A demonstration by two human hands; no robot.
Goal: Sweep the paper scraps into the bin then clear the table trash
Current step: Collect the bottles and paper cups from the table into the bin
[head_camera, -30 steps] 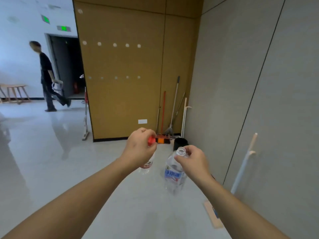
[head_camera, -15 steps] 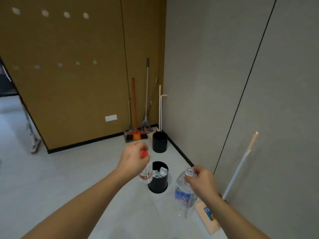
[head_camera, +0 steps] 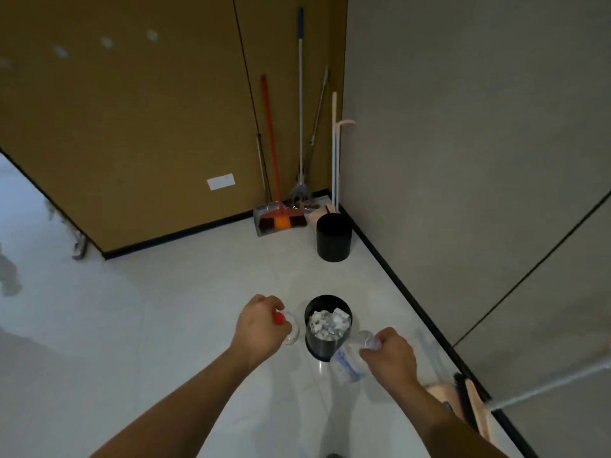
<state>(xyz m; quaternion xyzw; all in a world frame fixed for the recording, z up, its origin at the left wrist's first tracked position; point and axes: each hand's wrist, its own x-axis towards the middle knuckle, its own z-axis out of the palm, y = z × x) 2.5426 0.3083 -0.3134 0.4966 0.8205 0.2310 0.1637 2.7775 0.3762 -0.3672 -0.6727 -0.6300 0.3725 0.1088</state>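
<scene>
A black bin [head_camera: 315,342] stands on the pale floor between my hands, with crumpled paper scraps [head_camera: 328,323] inside it. My left hand [head_camera: 259,323] grips a small clear bottle with a red cap [head_camera: 292,329] by its top, just left of the bin. My right hand [head_camera: 390,360] holds an uncapped clear bottle with a blue label [head_camera: 347,360] by its neck, at the bin's right side. Both bottles hang down and look empty.
A second black bin [head_camera: 334,238] stands in the corner by the grey wall. Behind it lean a red-handled broom with dustpan [head_camera: 277,219], a mop [head_camera: 300,127] and other long handles. A brush and dustpan [head_camera: 463,398] lie against the wall at lower right.
The view has dropped and closed in on the bin. Both hands, each with its bottle, now flank the bin at close range; the right-hand bottle has tilted towards it.
</scene>
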